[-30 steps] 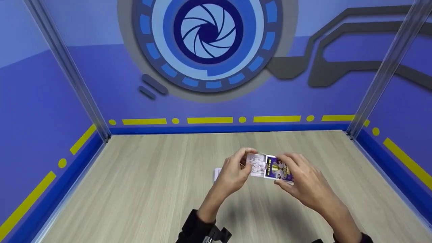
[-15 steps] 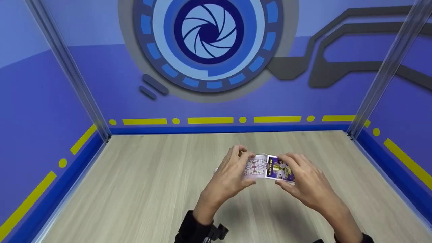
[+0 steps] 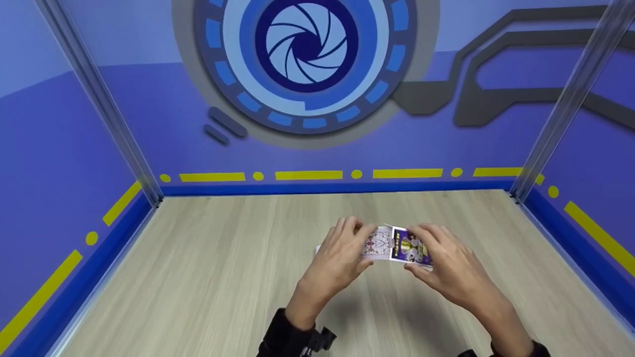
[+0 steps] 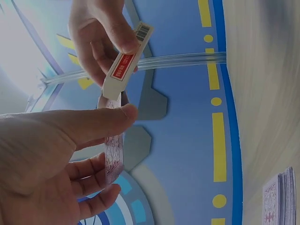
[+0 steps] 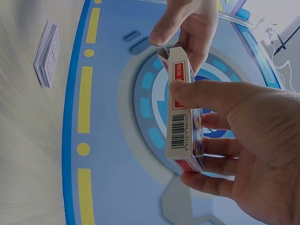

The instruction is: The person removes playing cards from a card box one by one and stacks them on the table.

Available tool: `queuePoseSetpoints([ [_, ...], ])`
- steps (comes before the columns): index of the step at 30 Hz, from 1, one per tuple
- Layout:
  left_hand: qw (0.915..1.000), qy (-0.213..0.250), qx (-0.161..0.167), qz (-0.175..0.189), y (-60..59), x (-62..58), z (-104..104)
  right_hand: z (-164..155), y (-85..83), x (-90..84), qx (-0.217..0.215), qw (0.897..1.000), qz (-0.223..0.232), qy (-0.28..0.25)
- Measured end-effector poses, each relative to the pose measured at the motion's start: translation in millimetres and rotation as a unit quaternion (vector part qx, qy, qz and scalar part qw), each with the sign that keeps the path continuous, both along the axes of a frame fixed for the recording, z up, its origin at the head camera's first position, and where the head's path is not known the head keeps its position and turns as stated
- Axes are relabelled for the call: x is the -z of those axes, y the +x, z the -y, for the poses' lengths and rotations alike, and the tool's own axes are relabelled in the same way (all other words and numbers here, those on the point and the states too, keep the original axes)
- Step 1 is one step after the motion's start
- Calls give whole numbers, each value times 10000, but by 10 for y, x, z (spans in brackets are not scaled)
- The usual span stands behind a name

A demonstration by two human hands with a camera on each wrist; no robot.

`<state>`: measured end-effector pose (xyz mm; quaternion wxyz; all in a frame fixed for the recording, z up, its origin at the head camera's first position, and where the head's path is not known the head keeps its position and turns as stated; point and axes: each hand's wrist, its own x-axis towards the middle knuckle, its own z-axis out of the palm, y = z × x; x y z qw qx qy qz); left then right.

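Observation:
My right hand point(image 3: 454, 267) grips a small playing card box point(image 3: 411, 247), purple and yellow on its face, above the table. White sides with a red label and a barcode show on the box point(image 5: 178, 126) in the right wrist view. Patterned playing cards point(image 3: 378, 242) stick out of the box's left end, partly inside it. My left hand point(image 3: 335, 260) pinches these cards point(image 4: 114, 157) between thumb and fingers. How many cards it holds, I cannot tell. Beneath the left hand, a stack of cards point(image 5: 47, 55) lies on the table, mostly hidden in the head view.
The wood-grain table point(image 3: 223, 277) is bounded by blue printed panels point(image 3: 317, 163) with yellow dashes at the back and both sides. Clear corner posts point(image 3: 560, 109) stand where the panels meet.
My left hand has shifted its grip along the cards, and their patterned back now faces up clearly beside the box. The right hand and the box have stayed nearly still.

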<state>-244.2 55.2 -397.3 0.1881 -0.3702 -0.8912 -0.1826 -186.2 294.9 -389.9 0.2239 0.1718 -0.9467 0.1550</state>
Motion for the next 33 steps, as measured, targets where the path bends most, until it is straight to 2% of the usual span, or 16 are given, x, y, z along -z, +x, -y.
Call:
queuePoseSetpoints([
  [9, 9985, 423, -184, 302, -90, -66, 228, -123, -1, -31, 111, 9997, -109, -205],
  [14, 9974, 582, -281, 326, -179, -73, 350, -200, -4, -46, 204, 9993, -58, -305],
  [17, 9968, 537, -340, 483, -246, -40, 394, -236, -2, -40, 255, 9992, -7, -313],
  [26, 9888, 110, -608, 1356, -431, 118, 438, -266, 3, -36, 298, 9989, 18, -351],
  [33, 9794, 302, -736, 1856, -542, 296, 426, -251, -1, -39, 380, 9988, 167, -277],
])
